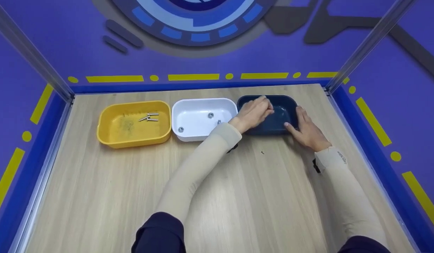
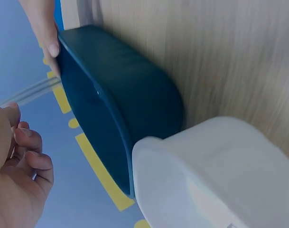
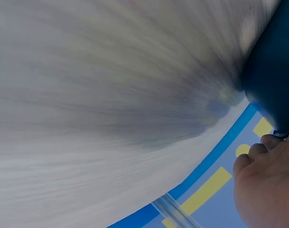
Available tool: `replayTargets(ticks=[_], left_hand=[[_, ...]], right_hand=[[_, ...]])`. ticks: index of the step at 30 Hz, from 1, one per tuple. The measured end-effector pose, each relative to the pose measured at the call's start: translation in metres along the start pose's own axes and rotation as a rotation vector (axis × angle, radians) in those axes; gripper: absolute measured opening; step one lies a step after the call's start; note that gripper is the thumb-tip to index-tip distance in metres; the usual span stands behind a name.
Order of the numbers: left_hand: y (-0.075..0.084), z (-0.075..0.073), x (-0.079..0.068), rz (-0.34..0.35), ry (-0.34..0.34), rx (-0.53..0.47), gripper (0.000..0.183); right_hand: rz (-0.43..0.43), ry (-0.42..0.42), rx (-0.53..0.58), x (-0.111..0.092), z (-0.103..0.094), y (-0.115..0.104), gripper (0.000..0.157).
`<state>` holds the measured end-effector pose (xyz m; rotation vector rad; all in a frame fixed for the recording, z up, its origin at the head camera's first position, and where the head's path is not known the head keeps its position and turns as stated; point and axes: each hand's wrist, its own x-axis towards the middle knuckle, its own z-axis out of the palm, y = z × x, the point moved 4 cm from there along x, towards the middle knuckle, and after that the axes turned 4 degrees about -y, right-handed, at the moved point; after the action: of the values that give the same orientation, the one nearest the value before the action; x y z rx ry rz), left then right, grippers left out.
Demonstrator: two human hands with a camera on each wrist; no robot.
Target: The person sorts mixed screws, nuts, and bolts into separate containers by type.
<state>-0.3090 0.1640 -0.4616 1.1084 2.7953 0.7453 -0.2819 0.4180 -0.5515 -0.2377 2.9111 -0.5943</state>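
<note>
Above the dark blue bin [image 1: 269, 133], my left hand [image 1: 253, 111] hangs with curled fingers. In the left wrist view the fingers [image 2: 32, 161] bend toward the palm and the thumb is near them; no object shows between them. My right hand [image 1: 308, 131] holds the bin's right end, thumb at the near corner and fingers along the far side. In the right wrist view those fingers [image 3: 258, 152] lie against the bin's wall. A small light spot shows inside the bin, too small to identify.
Left of the dark bin stands a white bin [image 1: 192, 135] with a few nuts [image 1: 211, 115]. Further left, a yellow bin [image 1: 132, 143] holds several metal pins or screws [image 1: 153, 119]. A tiny dark bit [image 1: 262, 152] lies on the wooden table [image 1: 238, 196]. Blue panels [image 1: 217, 63] enclose the back and sides.
</note>
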Motion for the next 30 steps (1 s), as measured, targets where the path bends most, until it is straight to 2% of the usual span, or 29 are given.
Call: replayTargets(ticks=[6,12,17,24,30], left_hand=[[-0.009,0.000,0.013,-0.106,0.036,-0.074,0.028],[-0.017,-0.001,0.021,-0.171,0.040,-0.060,0.027],[-0.017,-0.002,0.024,-0.186,0.037,-0.038,0.027],[-0.014,-0.001,0.027,-0.160,0.054,-0.029,0.028],[-0.015,0.008,0.024,-0.175,-0.001,-0.013,0.034]], right_hand=[[0.012,-0.012,-0.003,0.001,0.000,0.002,0.104],[0.023,-0.015,0.002,0.001,0.002,0.004,0.104],[0.016,-0.007,0.003,0.000,0.002,0.004,0.103],[0.008,0.007,0.004,-0.001,0.000,0.003,0.103],[0.000,0.013,0.003,0.000,0.001,0.003,0.103]])
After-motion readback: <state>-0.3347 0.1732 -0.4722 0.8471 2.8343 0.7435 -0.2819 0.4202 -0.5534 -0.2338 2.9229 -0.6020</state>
